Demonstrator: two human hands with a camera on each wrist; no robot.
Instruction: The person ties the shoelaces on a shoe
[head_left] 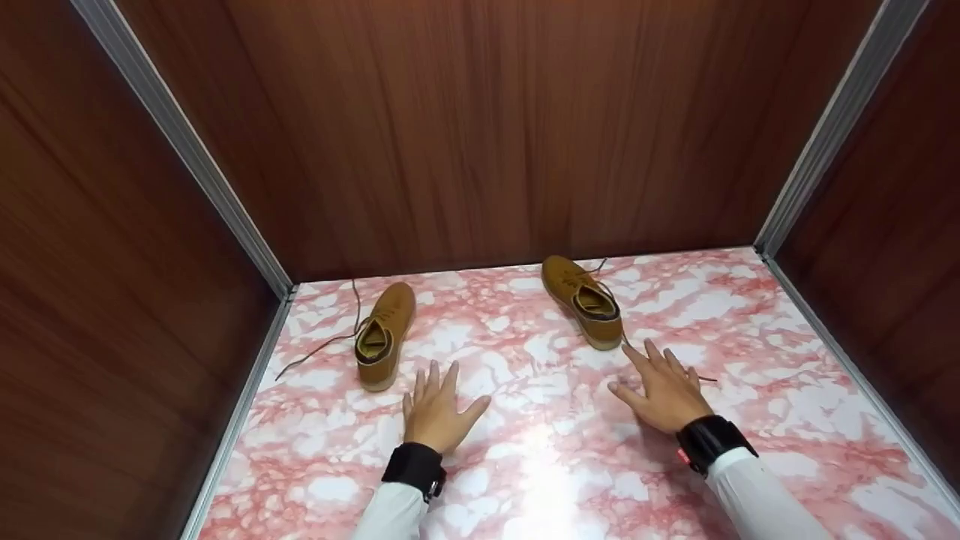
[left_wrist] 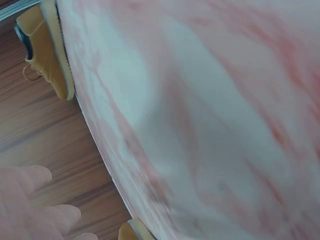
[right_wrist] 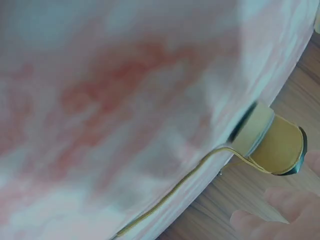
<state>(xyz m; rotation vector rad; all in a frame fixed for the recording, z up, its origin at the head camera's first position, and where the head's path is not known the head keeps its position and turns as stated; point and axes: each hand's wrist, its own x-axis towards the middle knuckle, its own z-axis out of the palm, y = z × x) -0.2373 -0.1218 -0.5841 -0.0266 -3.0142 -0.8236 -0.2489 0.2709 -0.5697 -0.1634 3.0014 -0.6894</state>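
Two tan lace-up shoes stand apart on a red-and-white marbled surface, toes toward the back wall. Near the heel of the left shoe [head_left: 384, 337], my left hand [head_left: 435, 411] is held with fingers spread, holding nothing. My right hand [head_left: 664, 390], also spread and without anything in it, is just below the heel of the right shoe [head_left: 581, 300]. A loose lace [right_wrist: 175, 189] runs from the right shoe and passes behind the right hand in the head view. The left shoe's lace [head_left: 315, 352] trails out to the left.
Dark wood-grain panels [head_left: 465, 135] enclose the marbled surface [head_left: 517, 450] at the back and both sides. Grey metal posts [head_left: 187, 150] mark the corners, and metal strips edge the surface at left and right. Black bands [head_left: 412, 465] circle both wrists.
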